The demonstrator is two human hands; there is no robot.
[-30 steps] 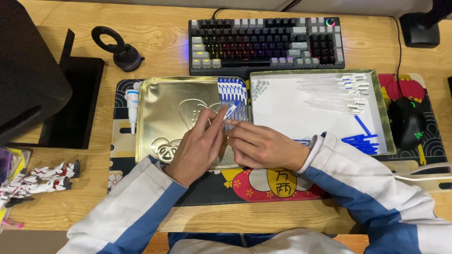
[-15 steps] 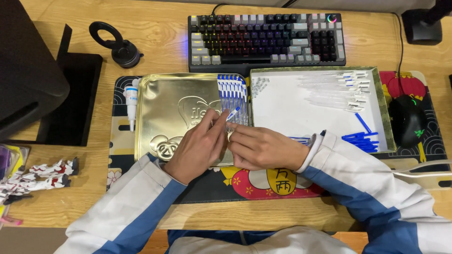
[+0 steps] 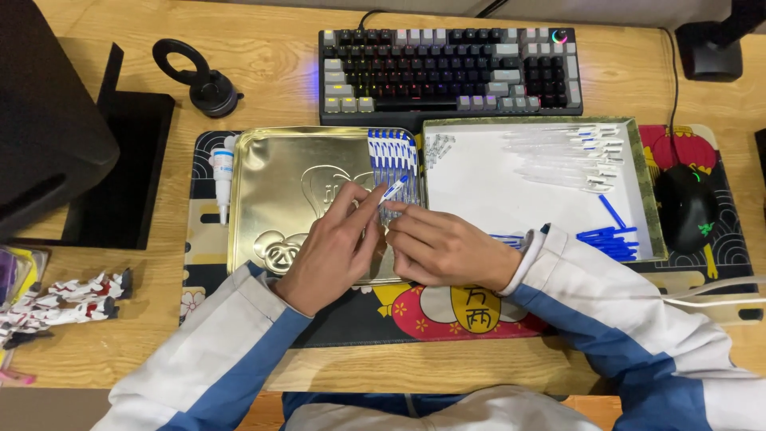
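My left hand (image 3: 331, 247) and my right hand (image 3: 443, 247) meet over the right part of a gold embossed tin lid (image 3: 279, 191). Together they pinch a small clear pen (image 3: 392, 191) with a blue-and-white end, tilted up to the right. Just behind it a row of finished pens (image 3: 392, 156) lies side by side on the lid. To the right, a white-lined tray (image 3: 495, 179) holds clear pen barrels (image 3: 570, 152), blue refills (image 3: 610, 235) and a pile of small springs (image 3: 439, 148).
A keyboard (image 3: 451, 68) sits behind the trays. A black mouse (image 3: 686, 209) lies right of the white tray, a small glue bottle (image 3: 223, 177) left of the tin lid. A black stand (image 3: 72, 136) and a ring holder (image 3: 199, 80) occupy the left.
The hands stay over the tin lid; the pen between the fingers has shifted slightly, its blue-and-white end now showing above my left fingertips.
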